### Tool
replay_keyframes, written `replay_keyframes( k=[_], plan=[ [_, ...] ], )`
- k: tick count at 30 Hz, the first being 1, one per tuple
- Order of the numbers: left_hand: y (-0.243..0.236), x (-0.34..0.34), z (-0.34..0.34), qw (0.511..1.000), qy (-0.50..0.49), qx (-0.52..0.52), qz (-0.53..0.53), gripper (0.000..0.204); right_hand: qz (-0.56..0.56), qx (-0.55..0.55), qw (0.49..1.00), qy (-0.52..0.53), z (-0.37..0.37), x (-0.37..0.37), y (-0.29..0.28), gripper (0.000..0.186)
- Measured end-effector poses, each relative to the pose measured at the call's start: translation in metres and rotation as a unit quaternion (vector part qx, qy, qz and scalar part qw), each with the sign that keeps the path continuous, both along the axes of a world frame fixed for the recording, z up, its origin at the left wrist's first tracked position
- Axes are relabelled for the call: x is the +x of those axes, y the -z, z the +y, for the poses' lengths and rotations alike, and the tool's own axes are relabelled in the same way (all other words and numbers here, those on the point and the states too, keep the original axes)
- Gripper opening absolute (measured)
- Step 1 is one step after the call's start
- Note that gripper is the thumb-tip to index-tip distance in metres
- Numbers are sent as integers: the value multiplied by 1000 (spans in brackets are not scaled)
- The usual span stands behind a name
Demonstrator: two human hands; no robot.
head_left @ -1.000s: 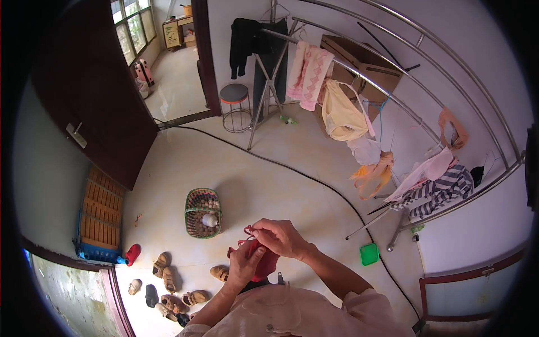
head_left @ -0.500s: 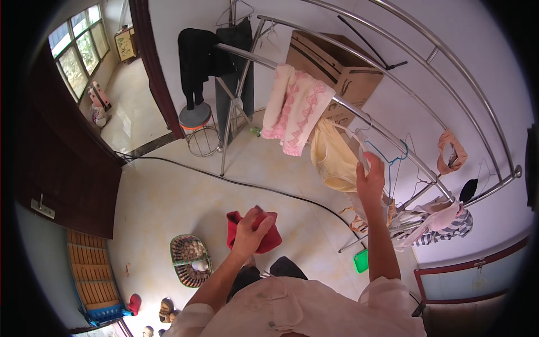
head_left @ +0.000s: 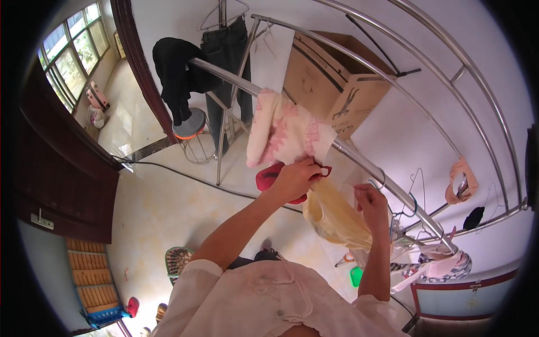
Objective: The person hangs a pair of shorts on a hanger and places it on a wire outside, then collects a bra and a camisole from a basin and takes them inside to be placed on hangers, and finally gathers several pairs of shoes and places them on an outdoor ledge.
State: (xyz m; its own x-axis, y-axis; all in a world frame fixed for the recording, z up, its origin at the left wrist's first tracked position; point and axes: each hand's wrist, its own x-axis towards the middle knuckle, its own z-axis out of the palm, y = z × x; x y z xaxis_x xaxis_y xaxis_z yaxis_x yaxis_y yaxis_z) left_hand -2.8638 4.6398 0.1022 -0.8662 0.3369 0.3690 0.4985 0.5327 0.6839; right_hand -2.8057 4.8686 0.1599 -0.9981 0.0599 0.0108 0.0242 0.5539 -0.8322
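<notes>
My left hand (head_left: 297,178) is closed on a folded red cloth (head_left: 269,176), with a red loop sticking out past its fingertips. It is up against the upper left of a pale yellow garment (head_left: 331,216), just below a pink and white patterned towel (head_left: 286,126) draped over the metal rail (head_left: 368,158). My right hand (head_left: 371,203) is pinched at the garment's upper right, where a thin whitish strip like a hanger's edge shows at the fingertips. The yellow garment hangs between both hands; its top edge is partly hidden by my fingers.
Dark trousers (head_left: 229,73) and a black garment (head_left: 179,73) hang at the rack's left end, above a round stool (head_left: 191,123). A cardboard box (head_left: 320,73) stands behind the rail. Several hangers and garments crowd the right. A basket (head_left: 171,263) and a black cable (head_left: 168,168) lie on the floor.
My left hand has risen with the red cloth, from low in front of me to the yellow garment. My right hand has dropped slightly, and the view has moved closer to the rack.
</notes>
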Motion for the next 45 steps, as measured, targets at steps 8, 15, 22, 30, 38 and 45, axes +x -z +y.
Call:
replay_keyframes(
  k=[8,15,22,30,38,45],
  plan=[
    [65,34,-49,986,-126,-111,-17,18,-30,-131,991,-23,29,3,-5,14],
    [109,54,-18,972,-5,-120,-204,17,-18,-84,995,-59,23,2,-4,13],
    [39,10,-30,973,-203,110,4,22,-106,-104,986,-76,19,6,-26,12],
    [126,32,-47,967,-68,-85,-230,20,-38,-139,989,33,21,11,-24,13],
    [75,95,22,868,347,-159,-317,55,3,-442,897,-11,-5,7,17,15],
    [33,103,56,933,139,-18,-331,65,9,-495,868,17,-27,8,4,16]
  ],
)
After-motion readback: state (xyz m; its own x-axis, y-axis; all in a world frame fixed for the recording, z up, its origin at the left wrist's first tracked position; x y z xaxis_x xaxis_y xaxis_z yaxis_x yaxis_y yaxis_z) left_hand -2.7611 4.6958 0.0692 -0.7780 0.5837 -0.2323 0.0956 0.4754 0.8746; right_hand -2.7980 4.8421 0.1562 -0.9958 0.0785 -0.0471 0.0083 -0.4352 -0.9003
